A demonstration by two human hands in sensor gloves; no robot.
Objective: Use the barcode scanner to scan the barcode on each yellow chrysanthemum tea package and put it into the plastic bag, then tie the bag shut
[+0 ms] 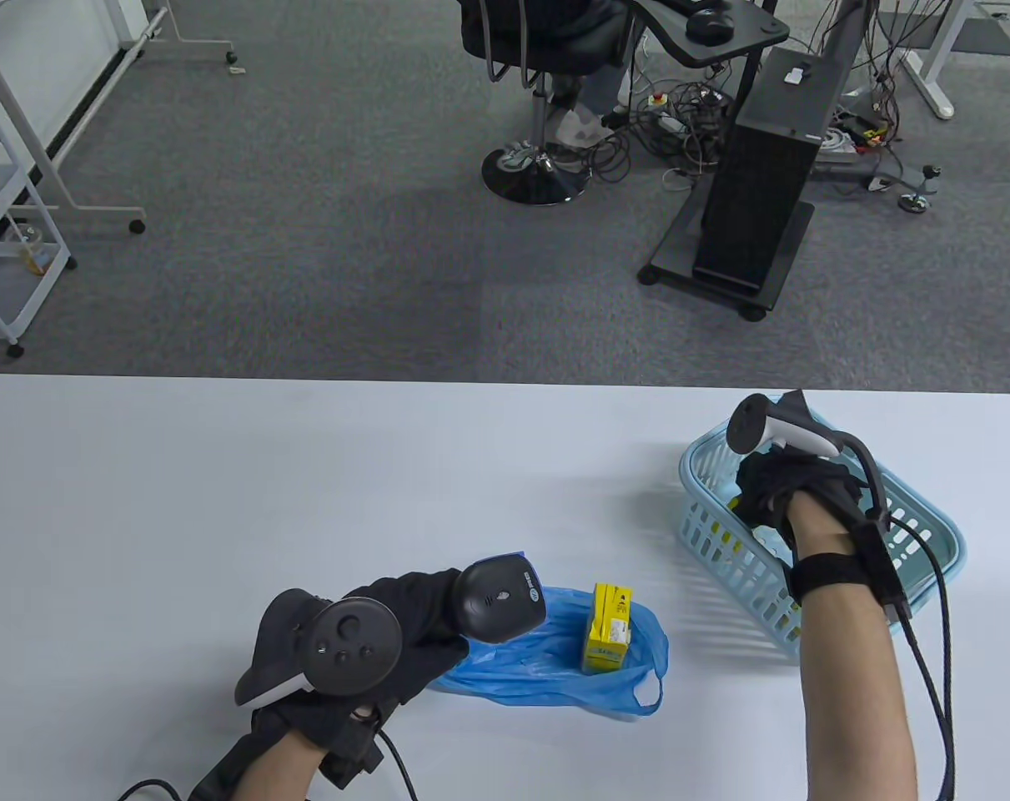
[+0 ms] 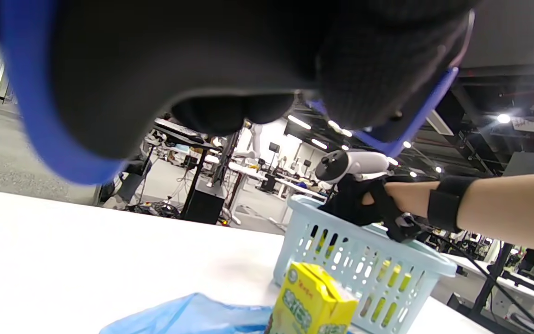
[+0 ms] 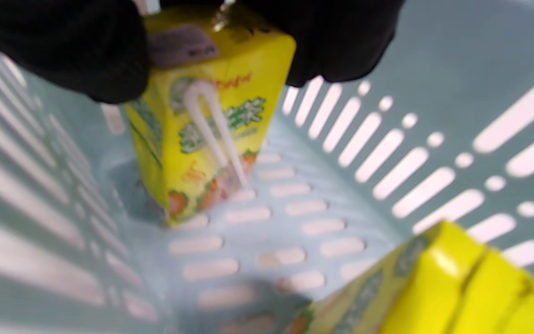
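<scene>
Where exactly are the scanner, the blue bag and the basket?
barcode scanner (image 1: 500, 599), table view, its dark head.
plastic bag (image 1: 538, 667), table view, its flat middle.
basket (image 1: 726, 546), table view, its near wall.

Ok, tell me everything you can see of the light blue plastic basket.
The light blue plastic basket is a rectangular tub with slotted walls, slotted floor and a rolled rim. It sits upright at the table's right side, apart from the blue bag. The right hand reaches inside, gripping an upright yellow tea carton; another yellow carton lies in it.
</scene>
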